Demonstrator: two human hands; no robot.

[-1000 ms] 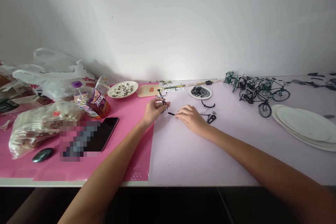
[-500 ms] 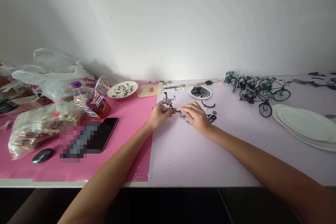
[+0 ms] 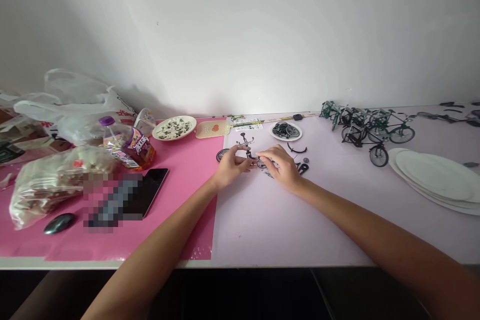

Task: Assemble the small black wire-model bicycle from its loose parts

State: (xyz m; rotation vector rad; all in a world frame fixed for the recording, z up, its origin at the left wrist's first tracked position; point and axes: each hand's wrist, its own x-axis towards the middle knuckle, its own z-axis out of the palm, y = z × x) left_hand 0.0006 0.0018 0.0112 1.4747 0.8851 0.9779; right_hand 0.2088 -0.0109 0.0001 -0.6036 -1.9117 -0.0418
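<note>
My left hand is closed around a small dark model bicycle frame, its saddle and handlebar end sticking up above the fingers. Opposite it, my right hand pinches one end of a thin curved black piece that reaches to the frame; whether the two are joined I cannot make out. Left of my left hand a spoked wheel shows in part. Beyond my right hand lie a curved black mudguard, a small grey disc and a black flat part. Other small parts are half hidden beneath my right hand.
A plate of black wheels stands behind. Several assembled model bicycles are at right, beside stacked white plates. On the left are a plate of small parts, a drink bottle, a phone and plastic bags.
My left hand has turned the bicycle frame slightly, and its top has moved a little right. The wheel left of my hand shows more. My right hand keeps its pinch.
</note>
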